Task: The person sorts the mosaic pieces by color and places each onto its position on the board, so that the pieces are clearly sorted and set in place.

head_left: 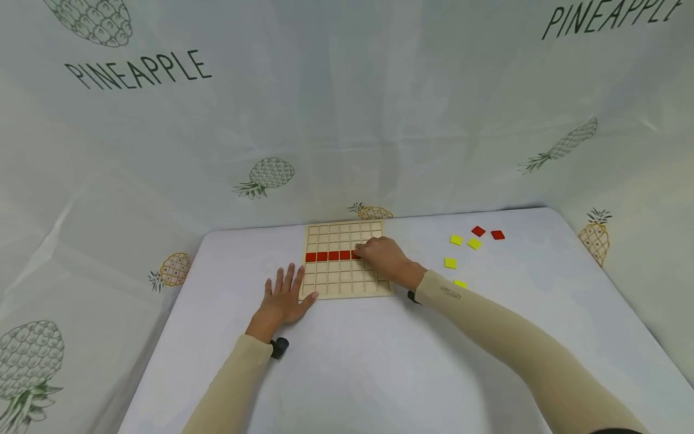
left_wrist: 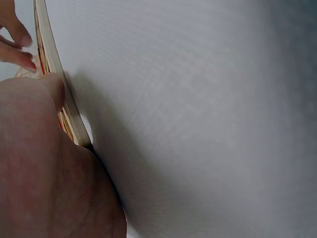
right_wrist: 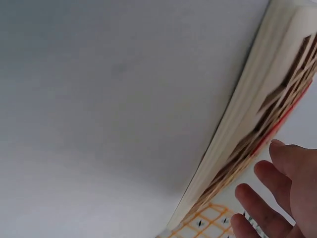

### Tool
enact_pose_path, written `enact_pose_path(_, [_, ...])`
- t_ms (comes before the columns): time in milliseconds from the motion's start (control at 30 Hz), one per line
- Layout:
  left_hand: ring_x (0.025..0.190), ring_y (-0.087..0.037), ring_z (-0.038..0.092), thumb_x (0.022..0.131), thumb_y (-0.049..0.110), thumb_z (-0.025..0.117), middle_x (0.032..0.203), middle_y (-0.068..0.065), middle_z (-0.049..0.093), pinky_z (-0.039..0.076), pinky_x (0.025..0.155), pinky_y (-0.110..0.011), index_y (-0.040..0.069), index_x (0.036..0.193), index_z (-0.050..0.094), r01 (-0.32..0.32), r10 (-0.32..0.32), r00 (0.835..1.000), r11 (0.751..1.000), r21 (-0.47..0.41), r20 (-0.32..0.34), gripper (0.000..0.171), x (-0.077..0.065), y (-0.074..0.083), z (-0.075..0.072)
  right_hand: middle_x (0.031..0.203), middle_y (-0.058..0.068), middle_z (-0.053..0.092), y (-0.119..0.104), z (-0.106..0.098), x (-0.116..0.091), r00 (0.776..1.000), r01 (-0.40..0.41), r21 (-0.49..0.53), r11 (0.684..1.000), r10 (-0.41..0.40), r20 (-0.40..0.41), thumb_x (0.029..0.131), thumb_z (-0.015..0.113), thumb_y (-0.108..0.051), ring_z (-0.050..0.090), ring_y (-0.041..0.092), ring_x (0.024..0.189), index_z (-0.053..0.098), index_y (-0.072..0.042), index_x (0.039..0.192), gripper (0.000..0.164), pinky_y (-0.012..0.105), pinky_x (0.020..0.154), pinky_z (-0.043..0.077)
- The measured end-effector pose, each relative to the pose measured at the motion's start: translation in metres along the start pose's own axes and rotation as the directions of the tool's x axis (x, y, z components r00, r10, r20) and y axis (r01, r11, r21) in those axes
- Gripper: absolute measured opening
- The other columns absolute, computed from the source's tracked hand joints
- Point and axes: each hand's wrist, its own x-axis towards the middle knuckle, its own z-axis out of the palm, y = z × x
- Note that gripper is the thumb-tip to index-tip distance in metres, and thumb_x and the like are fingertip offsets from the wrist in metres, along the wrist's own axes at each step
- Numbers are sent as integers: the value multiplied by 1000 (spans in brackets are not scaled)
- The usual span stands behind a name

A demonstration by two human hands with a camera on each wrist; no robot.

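A pale wooden grid board (head_left: 347, 283) lies on the white table. Across its middle runs a row of several red square tiles (head_left: 333, 256), starting at the left edge. My left hand (head_left: 282, 304) rests with spread fingers at the board's lower left corner, the thumb (left_wrist: 54, 89) on its front edge. My right hand (head_left: 387, 256) reaches over the board's right side, fingertips right at the end tile of the red row and covering the cells beyond. In the right wrist view its thumb and fingers (right_wrist: 267, 213) are apart, with no tile showing between them.
Right of the board lie several loose yellow tiles (head_left: 450, 263) and two loose red tiles (head_left: 497, 234); my right sleeve (head_left: 477, 313) partly covers the nearest yellow one. Behind the table hangs a white curtain (head_left: 336, 108) printed with pineapples.
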Motion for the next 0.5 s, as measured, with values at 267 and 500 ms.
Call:
enact_pose_path(267, [162,-46,-7,109,62,37,177,-20,-8,0,126,-68,9,171,0,-5,5,1000,1000,24,1,89,3,-1,4,136,7,73,28,-9,-38,987,-61,97,993,75,-143,98,76,-12,70,27,120,77,-12,127,29,47,104,55])
enact_pose_path(500, [162,-47,-8,109,58,39,176,-21,-8,-3,126,-68,7,170,0,-4,4,1000,1000,4,4,89,0,1,0,132,11,74,65,-10,-76,967,-126,97,987,144,-211,91,83,-7,72,30,116,79,-9,125,34,50,101,56])
